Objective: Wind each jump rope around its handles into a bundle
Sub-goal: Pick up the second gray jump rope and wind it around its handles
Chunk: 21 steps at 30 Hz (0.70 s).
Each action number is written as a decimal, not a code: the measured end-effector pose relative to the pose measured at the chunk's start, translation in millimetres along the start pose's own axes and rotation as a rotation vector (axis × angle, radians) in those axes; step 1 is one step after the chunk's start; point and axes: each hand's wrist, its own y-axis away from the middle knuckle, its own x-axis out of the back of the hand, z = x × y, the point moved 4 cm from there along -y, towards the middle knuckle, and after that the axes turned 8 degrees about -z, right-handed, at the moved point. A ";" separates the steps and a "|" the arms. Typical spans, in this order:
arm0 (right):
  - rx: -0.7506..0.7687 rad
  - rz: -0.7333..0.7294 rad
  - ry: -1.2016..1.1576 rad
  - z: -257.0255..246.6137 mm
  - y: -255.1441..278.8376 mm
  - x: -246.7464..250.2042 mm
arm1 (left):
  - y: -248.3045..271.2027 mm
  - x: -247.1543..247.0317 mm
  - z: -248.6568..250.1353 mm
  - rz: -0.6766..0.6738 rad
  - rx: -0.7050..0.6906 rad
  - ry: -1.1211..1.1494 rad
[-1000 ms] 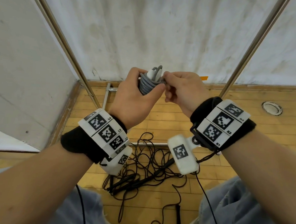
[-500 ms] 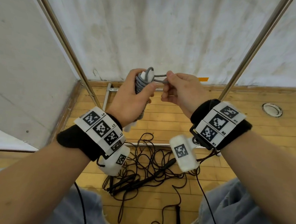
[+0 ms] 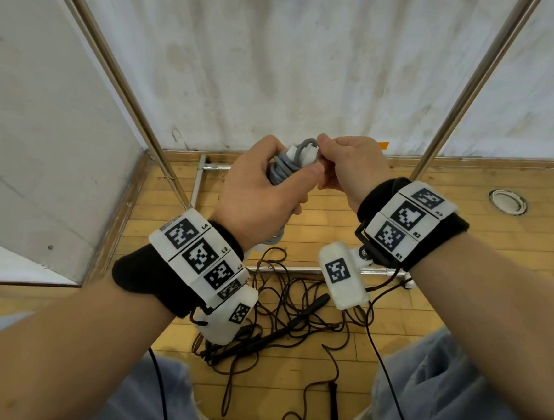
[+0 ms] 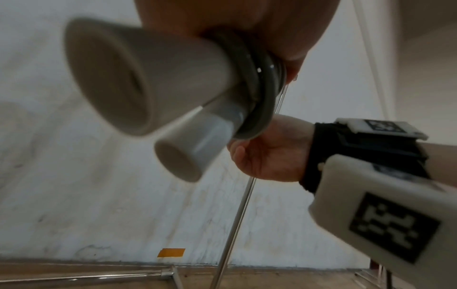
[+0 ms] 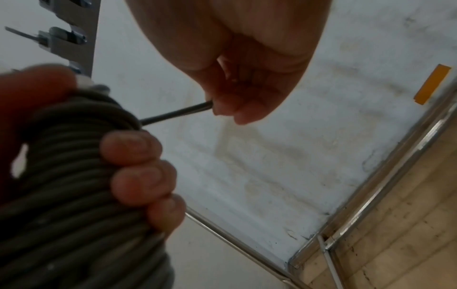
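Note:
My left hand (image 3: 264, 189) grips a grey jump rope bundle (image 3: 283, 169) wound in many coils around two white handles (image 4: 138, 93). The coils (image 5: 74, 176) lie under my left fingers (image 5: 133, 148) in the right wrist view. My right hand (image 3: 347, 165) pinches the rope's free end (image 5: 178, 113) just right of the bundle's top, where a small grey loop (image 3: 306, 144) sticks up. A black jump rope (image 3: 294, 316) lies tangled and loose on the wooden floor below my wrists, its handle (image 3: 315, 302) in the tangle.
Slanted metal poles (image 3: 120, 81) of a frame stand left and right, with a base bar (image 3: 297, 270) on the floor. A white wall (image 3: 279, 62) is close ahead. A round floor fitting (image 3: 507, 201) sits at the right. My knees (image 3: 452, 402) frame the black rope.
My right hand has moved in closer to the bundle's top, so the stretch of grey rope between the hands is shorter. The bundle has tilted slightly in my left hand.

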 end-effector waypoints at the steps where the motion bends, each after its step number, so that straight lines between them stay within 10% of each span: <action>1: 0.006 -0.001 -0.004 -1.4 -0.5 0.3 | -1.7 1.6 -0.2 -0.003 0.005 -0.001; 21: 0.354 -0.060 0.057 -65.8 42.5 -22.1 | -11.0 14.4 19.6 0.032 -0.054 -0.095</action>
